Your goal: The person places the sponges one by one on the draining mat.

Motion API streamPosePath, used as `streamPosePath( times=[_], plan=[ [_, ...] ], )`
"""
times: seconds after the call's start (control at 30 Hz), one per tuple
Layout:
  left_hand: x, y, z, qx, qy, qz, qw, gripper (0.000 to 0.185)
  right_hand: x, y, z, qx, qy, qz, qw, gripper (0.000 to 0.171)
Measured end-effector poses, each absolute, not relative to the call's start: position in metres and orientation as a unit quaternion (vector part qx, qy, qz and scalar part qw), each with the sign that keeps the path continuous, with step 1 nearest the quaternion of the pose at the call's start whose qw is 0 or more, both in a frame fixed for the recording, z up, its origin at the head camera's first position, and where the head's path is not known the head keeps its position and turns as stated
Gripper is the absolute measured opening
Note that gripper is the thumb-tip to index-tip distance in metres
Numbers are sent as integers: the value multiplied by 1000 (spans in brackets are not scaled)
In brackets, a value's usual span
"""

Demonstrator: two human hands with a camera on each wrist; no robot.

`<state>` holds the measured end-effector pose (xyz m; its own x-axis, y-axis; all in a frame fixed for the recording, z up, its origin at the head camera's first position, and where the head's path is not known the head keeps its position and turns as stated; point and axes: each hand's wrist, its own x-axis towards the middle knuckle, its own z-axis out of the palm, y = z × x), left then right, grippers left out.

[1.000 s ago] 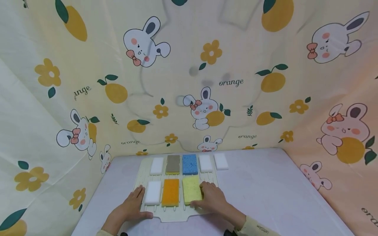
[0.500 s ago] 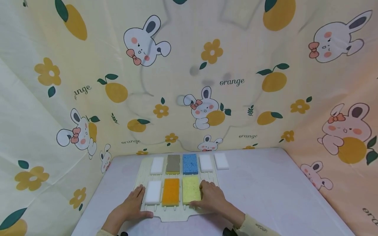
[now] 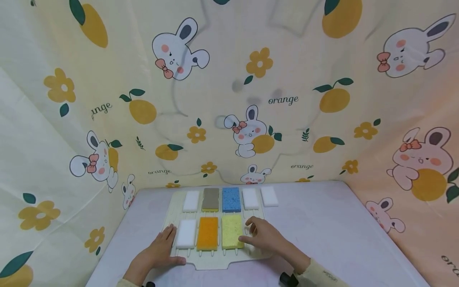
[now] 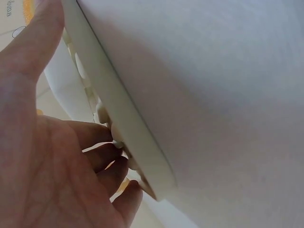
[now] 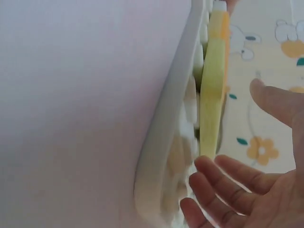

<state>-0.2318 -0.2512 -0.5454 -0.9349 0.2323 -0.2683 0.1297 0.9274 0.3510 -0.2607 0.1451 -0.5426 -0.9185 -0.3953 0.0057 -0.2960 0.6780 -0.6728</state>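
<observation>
A cream drying rack (image 3: 211, 263) with short prongs lies on the table and bears rectangular sponges. My left hand (image 3: 157, 251) rests along its left edge, fingers straight and thumb spread at the front corner; in the left wrist view its fingertips touch the rim. A pale yellow sponge (image 3: 232, 233) lies in the front row, right of an orange sponge (image 3: 207, 234) and a white sponge (image 3: 186, 234). My right hand (image 3: 267, 237) is at the yellow sponge's right side. In the right wrist view this hand (image 5: 237, 190) holds nothing, its thumb well apart from the fingers.
The back row has a white sponge (image 3: 191, 201), a grey-topped sponge (image 3: 210, 199), a blue sponge (image 3: 231, 199) and another white sponge (image 3: 250, 198). One more white sponge (image 3: 269, 196) lies beyond the rack's back right corner. A printed curtain (image 3: 211, 91) stands behind the table (image 3: 322, 223).
My right hand has let go of the yellow sponge and moved slightly right, its fingers spreading. The yellow sponge has shifted slightly and straightened. The left hand has stayed in place.
</observation>
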Motion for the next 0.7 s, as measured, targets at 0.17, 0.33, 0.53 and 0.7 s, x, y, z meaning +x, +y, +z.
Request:
streamPosePath(
  times=[0.17,0.33,0.53,0.7],
  plan=[
    [-232,-251,-544,95,970,163,154,127,-269,160,-536,-210,896,-386,63,65],
    [-232,-251,-546,96,971,160,150,127,-278,174,-533,-237,877,-413,62,71],
    [-233,-252,-547,94,970,167,150,128,-292,194,-538,-249,885,-392,41,79],
    [-233,-253,-548,89,968,173,157,128,-306,211,-542,-235,895,-378,27,82]
  ],
)
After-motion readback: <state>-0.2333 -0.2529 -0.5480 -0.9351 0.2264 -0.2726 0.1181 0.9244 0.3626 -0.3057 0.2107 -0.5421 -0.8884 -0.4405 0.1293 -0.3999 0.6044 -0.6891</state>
